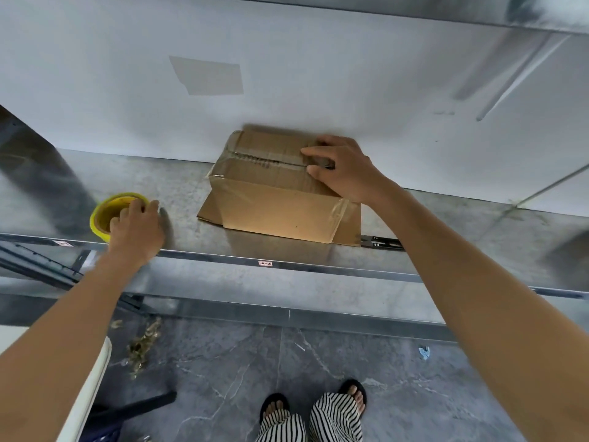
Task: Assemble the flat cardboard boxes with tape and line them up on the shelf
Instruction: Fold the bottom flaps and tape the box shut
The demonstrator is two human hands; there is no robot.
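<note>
A brown cardboard box stands on the metal shelf against the white wall. Clear tape runs along its top seam and over its corners, and one bottom flap sticks out at its left. My right hand rests on the right end of the box top. Its thumb and fingers pinch a small dark object that I cannot identify. A yellow tape roll lies flat on the shelf to the left. My left hand grips its near right rim with fingers curled over it.
A black metal slide rail lies on the shelf at the box's right corner. Below the shelf is a dark tiled floor with a small gold-coloured heap, a blue scrap and my sandalled feet. An upper shelf hangs overhead.
</note>
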